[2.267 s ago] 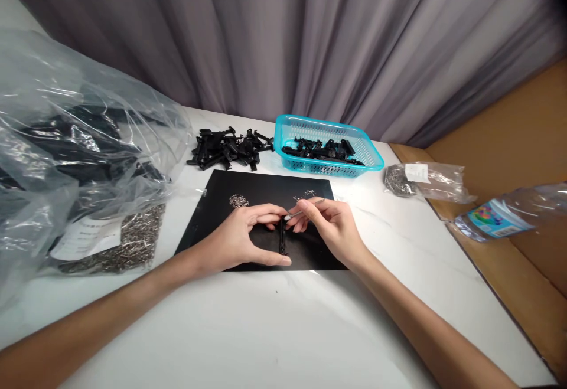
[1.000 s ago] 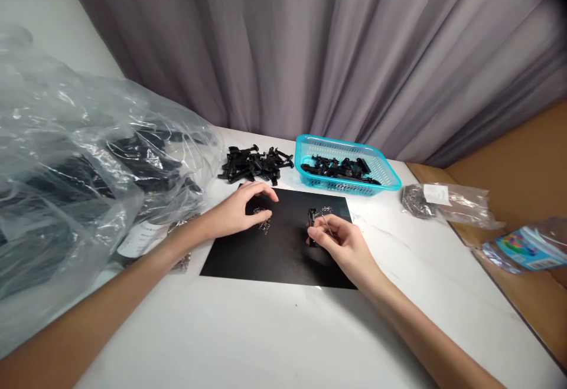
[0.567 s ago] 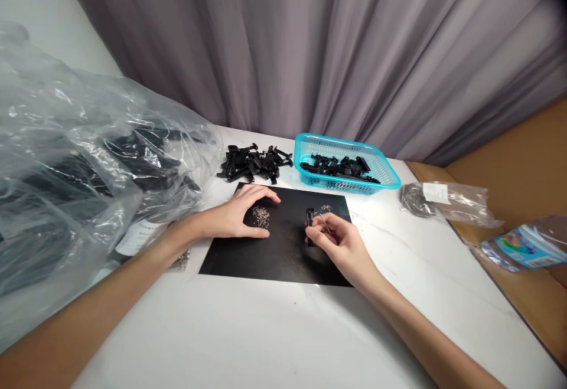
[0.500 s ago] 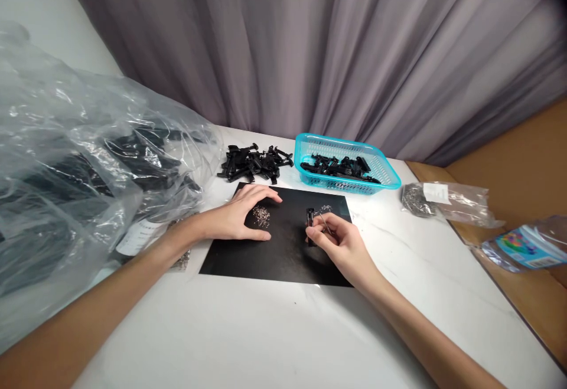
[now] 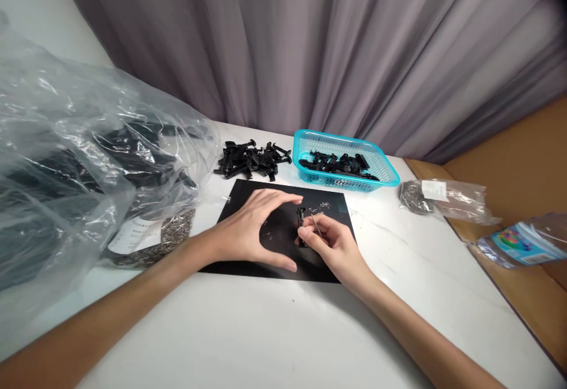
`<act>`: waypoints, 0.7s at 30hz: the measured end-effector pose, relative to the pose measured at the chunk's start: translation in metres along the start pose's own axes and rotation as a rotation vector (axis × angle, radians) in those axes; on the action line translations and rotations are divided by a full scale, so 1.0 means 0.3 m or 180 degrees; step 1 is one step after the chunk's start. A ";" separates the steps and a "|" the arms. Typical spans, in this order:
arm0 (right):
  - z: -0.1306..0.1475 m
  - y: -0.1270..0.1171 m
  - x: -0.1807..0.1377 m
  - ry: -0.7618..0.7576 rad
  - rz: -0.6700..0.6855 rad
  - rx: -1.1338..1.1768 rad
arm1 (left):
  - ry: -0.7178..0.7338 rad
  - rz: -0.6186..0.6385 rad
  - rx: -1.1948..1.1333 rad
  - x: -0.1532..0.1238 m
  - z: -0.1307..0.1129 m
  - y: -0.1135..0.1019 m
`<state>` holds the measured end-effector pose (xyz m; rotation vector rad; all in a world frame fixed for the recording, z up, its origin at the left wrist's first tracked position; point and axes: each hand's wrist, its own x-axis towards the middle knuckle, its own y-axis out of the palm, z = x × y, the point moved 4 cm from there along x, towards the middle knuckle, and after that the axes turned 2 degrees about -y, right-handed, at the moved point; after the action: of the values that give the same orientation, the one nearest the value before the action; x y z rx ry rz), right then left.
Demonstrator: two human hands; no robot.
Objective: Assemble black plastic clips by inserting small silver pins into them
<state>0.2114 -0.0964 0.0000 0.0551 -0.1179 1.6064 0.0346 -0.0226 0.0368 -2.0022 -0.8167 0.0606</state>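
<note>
Over the black mat (image 5: 274, 271), my right hand (image 5: 330, 241) pinches a small black plastic part (image 5: 302, 218), held upright. A thin metal tool (image 5: 316, 222), perhaps tweezers, is also tucked in that hand's fingers. My left hand (image 5: 252, 229) is open, thumb and fingers spread wide, just left of the part and apart from it. Small metal pins (image 5: 325, 205) lie scattered on the mat beyond my right hand. A few more metal pieces (image 5: 268, 235) show between my left thumb and fingers; the rest of that pile is hidden behind the hand.
Behind the mat, a heap of black parts (image 5: 252, 160) lies beside a blue basket (image 5: 392, 175) holding similar parts. A large clear plastic bag (image 5: 101, 100) and a labelled bag of metal pieces (image 5: 177, 229) stand left. At right are another bag (image 5: 416, 197) and a plastic bottle (image 5: 522, 244).
My left hand has moved right toward the black part, its fingers spreading wider and covering most of the metal pile. My right hand, still holding the part and tool, has shifted slightly left.
</note>
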 end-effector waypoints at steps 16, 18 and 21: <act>0.025 0.093 -0.071 -0.1268 0.0837 -0.3081 | -0.0833 -0.1705 -0.0696 0.015 0.116 -0.095; 0.022 0.088 -0.069 -0.1360 0.0719 -0.3000 | -0.0820 -0.1597 -0.0618 0.016 0.114 -0.085; 0.018 0.062 -0.059 -0.1464 0.0429 -0.2752 | -0.0638 -0.1438 -0.0348 0.016 0.091 -0.079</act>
<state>0.1933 -0.1153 0.0025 -0.2600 -1.1758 1.5321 0.0163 0.0084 0.0415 -1.8853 -1.4103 -0.0461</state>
